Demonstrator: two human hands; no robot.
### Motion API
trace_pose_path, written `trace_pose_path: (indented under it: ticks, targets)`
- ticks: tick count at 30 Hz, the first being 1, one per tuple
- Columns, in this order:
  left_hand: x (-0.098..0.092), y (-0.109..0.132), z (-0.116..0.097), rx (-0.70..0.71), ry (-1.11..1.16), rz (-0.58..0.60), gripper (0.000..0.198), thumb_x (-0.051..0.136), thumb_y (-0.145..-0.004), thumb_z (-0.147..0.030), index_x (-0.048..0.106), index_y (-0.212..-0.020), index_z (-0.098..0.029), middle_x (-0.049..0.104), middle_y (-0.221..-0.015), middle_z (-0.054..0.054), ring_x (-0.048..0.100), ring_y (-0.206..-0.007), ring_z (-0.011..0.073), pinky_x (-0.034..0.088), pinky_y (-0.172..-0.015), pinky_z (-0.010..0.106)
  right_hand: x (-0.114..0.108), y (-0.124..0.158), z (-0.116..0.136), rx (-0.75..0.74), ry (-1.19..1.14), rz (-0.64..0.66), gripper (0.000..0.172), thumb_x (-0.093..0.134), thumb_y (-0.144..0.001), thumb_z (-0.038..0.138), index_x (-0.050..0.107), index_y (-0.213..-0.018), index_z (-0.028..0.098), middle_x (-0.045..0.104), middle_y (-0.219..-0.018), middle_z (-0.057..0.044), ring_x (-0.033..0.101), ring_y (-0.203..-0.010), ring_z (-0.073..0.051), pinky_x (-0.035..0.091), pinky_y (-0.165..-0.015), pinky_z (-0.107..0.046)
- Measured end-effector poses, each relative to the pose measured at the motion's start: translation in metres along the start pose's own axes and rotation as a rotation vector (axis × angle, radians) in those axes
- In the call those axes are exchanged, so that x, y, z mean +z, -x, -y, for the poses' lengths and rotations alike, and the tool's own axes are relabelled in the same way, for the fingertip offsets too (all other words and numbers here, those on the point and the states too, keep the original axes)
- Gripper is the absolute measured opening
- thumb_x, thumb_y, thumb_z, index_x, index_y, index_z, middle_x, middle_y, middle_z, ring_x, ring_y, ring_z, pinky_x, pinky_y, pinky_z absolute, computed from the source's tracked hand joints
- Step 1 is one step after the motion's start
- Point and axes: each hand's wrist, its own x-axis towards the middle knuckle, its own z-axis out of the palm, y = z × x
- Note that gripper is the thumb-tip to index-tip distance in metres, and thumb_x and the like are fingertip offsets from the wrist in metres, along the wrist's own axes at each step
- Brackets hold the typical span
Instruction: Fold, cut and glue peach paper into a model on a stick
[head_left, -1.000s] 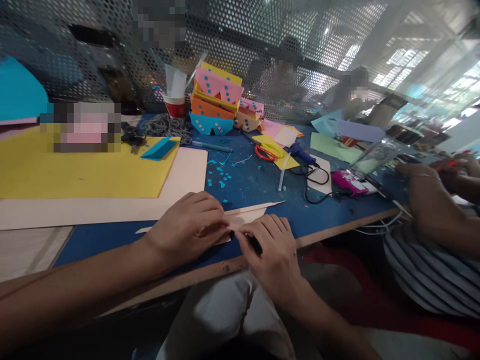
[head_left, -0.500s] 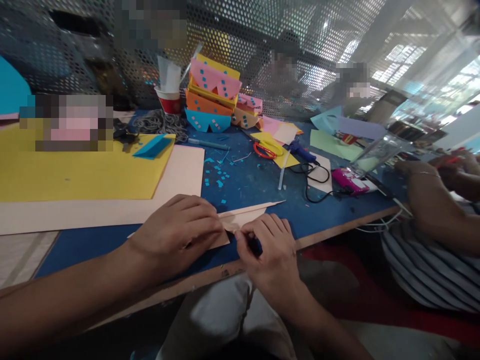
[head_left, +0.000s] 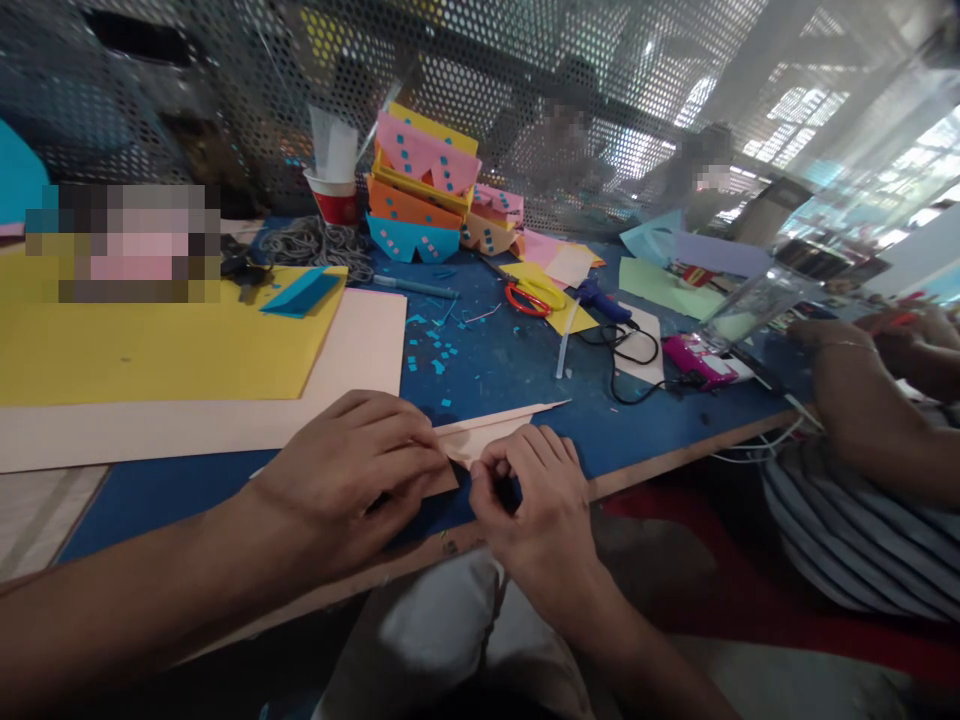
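A folded strip of pale pink paper (head_left: 491,428) lies near the front edge of the blue table (head_left: 517,370), its pointed tip reaching right. My left hand (head_left: 352,475) lies over its left part, fingers curled and pressing the paper down. My right hand (head_left: 536,495) is closed beside it, pinching the paper's fold with a small dark object inside the fingers that I cannot name.
Large yellow (head_left: 150,340) and pale pink sheets (head_left: 225,415) lie at left. A stack of coloured paper shapes (head_left: 420,200), a red cup (head_left: 334,200), scissors (head_left: 532,298), a glue gun (head_left: 604,303) with cable and paper scraps sit behind. Another person's arm (head_left: 870,420) is at right.
My left hand slid a little left along the paper. My right hand curled tighter at the fold. The view shifted slightly.
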Motion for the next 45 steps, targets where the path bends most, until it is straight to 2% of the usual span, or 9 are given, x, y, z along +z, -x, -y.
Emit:
trace_pose_path:
  ticks: [24, 31, 45]
  targets:
    - [0.0001, 0.0027, -0.0021, 0.009, -0.006, 0.001, 0.022, 0.059, -0.098, -0.012, 0.075, -0.11, -0.02, 0.08, -0.109, 0.005, 0.071, -0.103, 0.0227, 0.049, -0.095, 0.042, 0.0033, -0.0012, -0.0003, 0.035, 0.022, 0.022, 0.019, 0.06, -0.09, 0.01, 0.053, -0.079, 0.024, 0.064, -0.08, 0.0, 0.057, -0.079, -0.02, 0.039, -0.077, -0.038]
    - [-0.0015, 0.0017, -0.0036, -0.005, -0.013, 0.007, 0.024, 0.057, -0.098, -0.014, 0.077, -0.109, -0.023, 0.081, -0.108, 0.005, 0.072, -0.101, 0.0222, 0.052, -0.095, 0.042, 0.0029, -0.0016, -0.0001, 0.013, 0.037, 0.011, 0.019, 0.06, -0.089, 0.009, 0.053, -0.08, 0.024, 0.064, -0.08, 0.0, 0.059, -0.079, -0.019, 0.04, -0.076, -0.037]
    - [0.0003, 0.0033, -0.0033, 0.022, -0.038, 0.006, 0.028, 0.057, -0.098, -0.014, 0.073, -0.119, -0.023, 0.082, -0.111, 0.004, 0.071, -0.105, 0.0243, 0.051, -0.097, 0.044, 0.0038, -0.0014, -0.0005, 0.026, 0.035, 0.028, 0.018, 0.06, -0.091, 0.011, 0.053, -0.08, 0.024, 0.064, -0.08, 0.0, 0.059, -0.08, -0.02, 0.039, -0.077, -0.038]
